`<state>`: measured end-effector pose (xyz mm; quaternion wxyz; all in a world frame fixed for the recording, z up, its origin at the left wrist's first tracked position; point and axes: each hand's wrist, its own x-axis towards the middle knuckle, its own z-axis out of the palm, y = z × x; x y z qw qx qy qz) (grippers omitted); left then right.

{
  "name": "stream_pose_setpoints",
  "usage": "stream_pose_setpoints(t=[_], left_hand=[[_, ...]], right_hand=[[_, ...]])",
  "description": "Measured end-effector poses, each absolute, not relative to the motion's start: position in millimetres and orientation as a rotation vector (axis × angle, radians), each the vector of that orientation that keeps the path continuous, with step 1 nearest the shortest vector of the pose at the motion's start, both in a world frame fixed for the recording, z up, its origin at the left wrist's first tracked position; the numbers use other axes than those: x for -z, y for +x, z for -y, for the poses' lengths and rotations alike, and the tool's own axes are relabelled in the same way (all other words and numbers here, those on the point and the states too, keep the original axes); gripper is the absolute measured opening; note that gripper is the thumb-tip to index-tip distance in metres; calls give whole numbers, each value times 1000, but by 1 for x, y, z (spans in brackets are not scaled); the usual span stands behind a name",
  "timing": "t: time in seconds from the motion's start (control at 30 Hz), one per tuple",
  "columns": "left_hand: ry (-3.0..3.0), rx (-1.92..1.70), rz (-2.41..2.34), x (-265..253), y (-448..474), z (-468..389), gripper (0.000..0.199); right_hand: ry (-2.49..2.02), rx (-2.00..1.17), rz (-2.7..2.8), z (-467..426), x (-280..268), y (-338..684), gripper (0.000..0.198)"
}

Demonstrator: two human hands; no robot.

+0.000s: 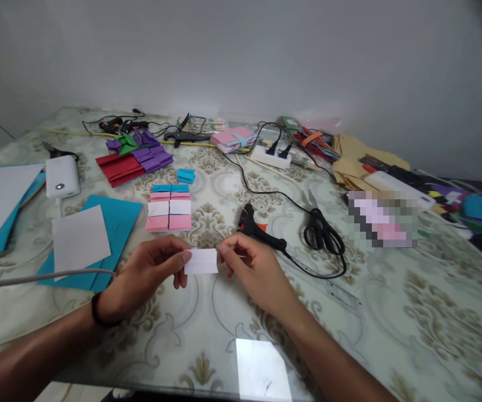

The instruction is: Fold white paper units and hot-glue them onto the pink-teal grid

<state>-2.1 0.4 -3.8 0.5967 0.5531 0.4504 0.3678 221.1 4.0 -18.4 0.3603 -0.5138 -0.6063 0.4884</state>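
Observation:
A small folded piece of white paper [201,261] is held above the table between my hands. My left hand [159,262] pinches its left end, thumb on top and fingers beneath. At the paper's right edge, my right hand [251,265] has its thumb and forefinger closed together by the upper corner; the exact contact is hard to make out. Just beyond lie folded paper strips [169,222] in pink, white and blue, in two side-by-side columns. A small blue folded piece [186,176] rests behind them. The black glue gun [259,228] lies beyond my right hand.
Black-handled scissors [322,231] and a clear ruler [341,296] lie at right. Blue sheets [121,215] with a white square [81,240] and a white power bank [62,176] sit at left. Cords run from a power strip [271,157]. Red folded paper [119,167] lies behind.

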Motion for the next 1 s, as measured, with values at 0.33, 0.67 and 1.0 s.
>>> stream_pose_setpoints(t=[0.33, 0.67, 1.0], left_hand=[[1250, -835, -1009, 8, -3, -1, 26], [1278, -839, -1013, 8, -2, -2, 24], [1362, -731, -1022, 16, -3, 1, 18]], right_hand=[[-1349, -1244, 1592, -5, 20, 222, 39], [-1105, -1480, 1498, -2, 15, 220, 23], [-1095, -1372, 1660, -2, 20, 217, 9]])
